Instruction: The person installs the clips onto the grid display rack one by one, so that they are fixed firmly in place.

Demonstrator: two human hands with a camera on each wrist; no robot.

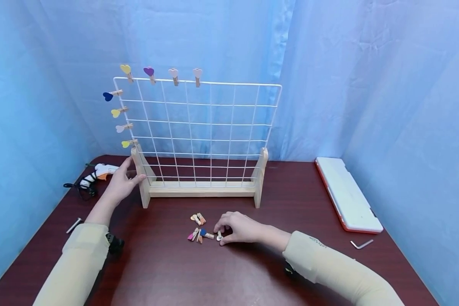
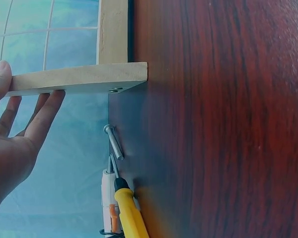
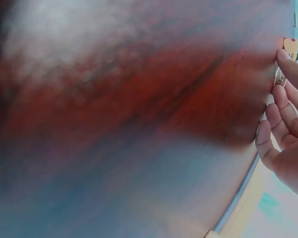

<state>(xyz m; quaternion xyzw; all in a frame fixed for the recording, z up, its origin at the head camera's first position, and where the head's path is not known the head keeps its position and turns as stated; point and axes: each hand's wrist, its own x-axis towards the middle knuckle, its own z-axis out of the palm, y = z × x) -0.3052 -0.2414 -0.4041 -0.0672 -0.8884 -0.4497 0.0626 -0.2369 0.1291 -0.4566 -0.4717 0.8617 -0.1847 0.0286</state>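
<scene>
Left hand [image 1: 121, 182] gripping wooden stand [image 1: 202, 192], wire grid [image 1: 245, 84] upright; right hand [image 1: 240, 227] at white heart clip [image 1: 219, 238], cannot tell if pinched

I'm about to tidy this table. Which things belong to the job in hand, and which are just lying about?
Likely the job's: grid, stand (left hand on it), attached clips, loose clips (right hand at one).

Apparently just lying about: glue gun, screwdriver, metal rod, white case, hex key.

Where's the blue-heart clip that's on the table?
Head view, lower middle: the blue-heart clip lies between the pink-heart clip and the right hand, in front of the wooden stand.
</scene>
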